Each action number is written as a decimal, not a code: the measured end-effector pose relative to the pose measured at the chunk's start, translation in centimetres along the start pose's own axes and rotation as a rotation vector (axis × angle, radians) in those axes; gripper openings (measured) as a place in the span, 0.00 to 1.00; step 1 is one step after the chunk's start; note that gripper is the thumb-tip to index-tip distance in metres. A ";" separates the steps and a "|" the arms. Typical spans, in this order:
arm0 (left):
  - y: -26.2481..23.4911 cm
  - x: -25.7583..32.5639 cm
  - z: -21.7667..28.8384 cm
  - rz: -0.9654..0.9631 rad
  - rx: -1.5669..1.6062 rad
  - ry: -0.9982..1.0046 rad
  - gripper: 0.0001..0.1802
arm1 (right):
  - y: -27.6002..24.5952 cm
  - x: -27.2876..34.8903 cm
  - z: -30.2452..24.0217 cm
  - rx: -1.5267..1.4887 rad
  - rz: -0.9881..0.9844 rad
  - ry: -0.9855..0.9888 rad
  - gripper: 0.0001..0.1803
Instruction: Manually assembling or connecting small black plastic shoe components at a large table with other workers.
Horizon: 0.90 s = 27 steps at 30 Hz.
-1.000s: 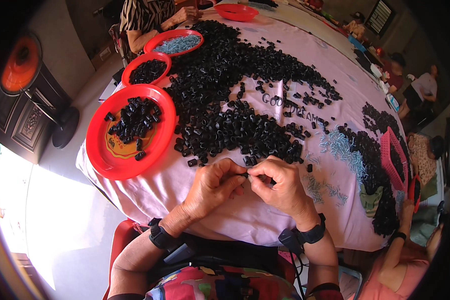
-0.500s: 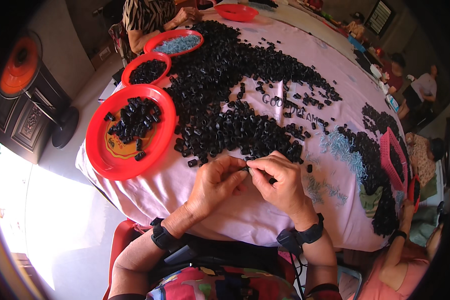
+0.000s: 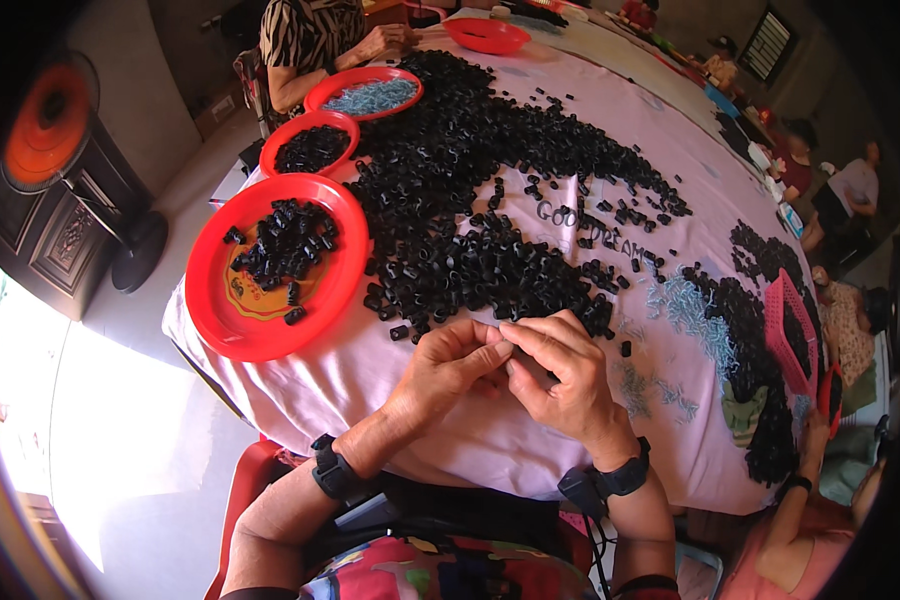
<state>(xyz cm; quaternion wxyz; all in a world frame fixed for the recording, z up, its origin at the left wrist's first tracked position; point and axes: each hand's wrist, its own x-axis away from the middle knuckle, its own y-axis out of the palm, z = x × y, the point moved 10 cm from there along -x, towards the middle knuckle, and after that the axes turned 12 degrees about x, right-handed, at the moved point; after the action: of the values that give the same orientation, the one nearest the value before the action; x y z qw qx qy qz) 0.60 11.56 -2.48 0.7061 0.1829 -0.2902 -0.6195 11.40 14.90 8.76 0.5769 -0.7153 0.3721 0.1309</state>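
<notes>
We see the right hand point(image 3: 573, 382) has spread thumb from index against the left hand point(image 3: 442, 370); can't tell what either's fingers grasp, likely a mid-work regrip.

You get strong light from the left, glaring white on the floor point(image 3: 140, 430); your hands point(image 3: 570, 390) and surface point(image 3: 310, 392) are clearly lit; the far wall point(image 3: 825, 85) is dim; edges bend toward the black rim.
</notes>
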 end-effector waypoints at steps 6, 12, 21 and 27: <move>0.0 0.1 -0.2 0.011 -0.008 -0.046 0.10 | 0.0 -0.3 -0.2 -0.042 -0.008 0.024 0.30; 0.8 0.2 -0.3 -0.025 0.080 -0.045 0.11 | 1.0 0.1 0.4 -0.038 -0.036 0.048 0.33; 1.0 0.3 -0.8 -0.095 0.039 -0.086 0.16 | 1.0 0.1 0.4 -0.056 -0.025 0.028 0.29; 0.7 0.8 -1.1 -0.076 0.116 -0.166 0.18 | 0.5 0.1 0.4 -0.007 -0.016 0.019 0.26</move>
<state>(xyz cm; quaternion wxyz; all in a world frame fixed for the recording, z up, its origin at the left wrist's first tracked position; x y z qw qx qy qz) 1.89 10.82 -2.73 0.6439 0.1824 -0.3758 -0.6410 11.23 15.25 8.26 0.5718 -0.7214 0.3716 0.1207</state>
